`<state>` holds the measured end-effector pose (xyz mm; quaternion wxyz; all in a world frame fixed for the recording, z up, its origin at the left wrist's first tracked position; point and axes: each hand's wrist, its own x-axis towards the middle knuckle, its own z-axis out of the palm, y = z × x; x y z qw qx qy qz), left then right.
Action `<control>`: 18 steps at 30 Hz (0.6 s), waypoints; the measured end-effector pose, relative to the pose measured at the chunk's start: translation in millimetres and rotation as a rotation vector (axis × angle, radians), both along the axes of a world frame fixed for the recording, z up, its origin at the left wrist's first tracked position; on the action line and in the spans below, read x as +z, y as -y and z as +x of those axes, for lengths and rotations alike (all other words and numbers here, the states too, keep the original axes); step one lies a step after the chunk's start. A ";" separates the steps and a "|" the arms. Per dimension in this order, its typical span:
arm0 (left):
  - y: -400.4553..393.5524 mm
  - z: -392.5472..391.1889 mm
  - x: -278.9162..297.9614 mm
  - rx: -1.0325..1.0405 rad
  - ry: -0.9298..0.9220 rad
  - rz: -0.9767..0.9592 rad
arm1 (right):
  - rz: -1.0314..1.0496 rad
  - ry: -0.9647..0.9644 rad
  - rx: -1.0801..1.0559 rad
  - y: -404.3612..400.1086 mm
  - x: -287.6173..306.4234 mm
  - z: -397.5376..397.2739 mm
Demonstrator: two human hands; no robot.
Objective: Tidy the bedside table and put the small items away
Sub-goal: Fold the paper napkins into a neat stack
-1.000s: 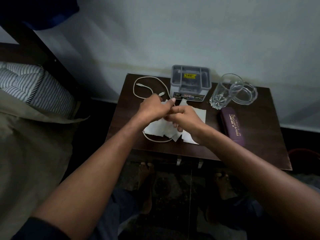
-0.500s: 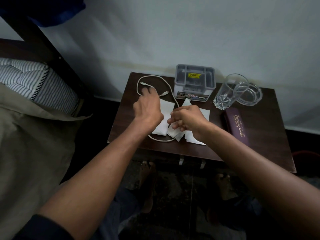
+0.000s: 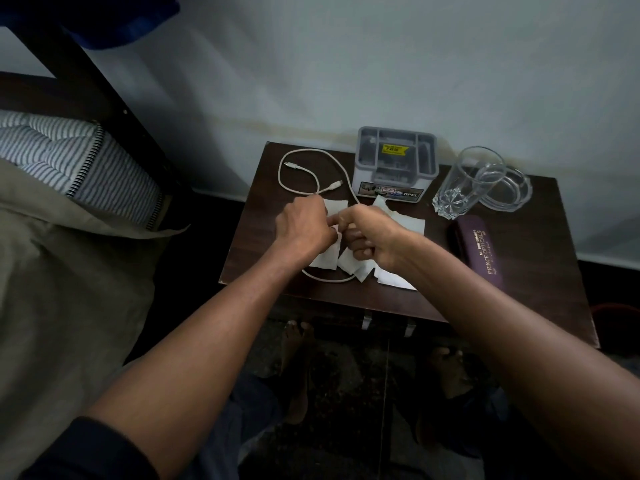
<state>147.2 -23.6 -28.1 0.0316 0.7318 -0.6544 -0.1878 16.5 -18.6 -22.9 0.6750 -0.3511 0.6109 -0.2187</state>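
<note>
On the dark wooden bedside table (image 3: 540,271) a white charging cable (image 3: 325,279) loops from the back left, runs under my hands and curves out near the front edge. Several torn white paper pieces (image 3: 412,223) lie beneath the hands. My left hand (image 3: 301,226) and my right hand (image 3: 372,237) are closed and touching each other over the papers, both pinching the cable where it passes between them. The fingertips hide the exact grip.
A grey compartment organiser box (image 3: 394,168) stands at the back. To its right are a clear drinking glass (image 3: 464,181) and a glass dish (image 3: 512,195). A purple spectacle case (image 3: 481,251) lies on the right. A bed with a striped pillow (image 3: 86,161) is on the left.
My left hand, which had reached out towards the cable's loop at the back left, has come back to meet my right hand. The right hand stayed over the papers.
</note>
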 end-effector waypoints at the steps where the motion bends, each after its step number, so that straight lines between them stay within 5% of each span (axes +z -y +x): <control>1: -0.6 0.4 -0.6 0.003 0.009 -0.007 | -0.035 -0.032 -0.032 0.3 -0.8 -0.1; 6: 0.4 0.0 1.4 0.000 0.041 -0.007 | -0.151 -0.233 -0.173 2.9 -3.7 -11.2; 13: 3.4 -0.4 1.1 -0.022 0.126 0.029 | 0.031 -0.018 -0.155 3.8 -6.2 -0.8; 18: 7.4 1.6 2.8 -0.004 0.056 0.069 | 0.009 -0.070 -0.105 0.6 -2.9 14.3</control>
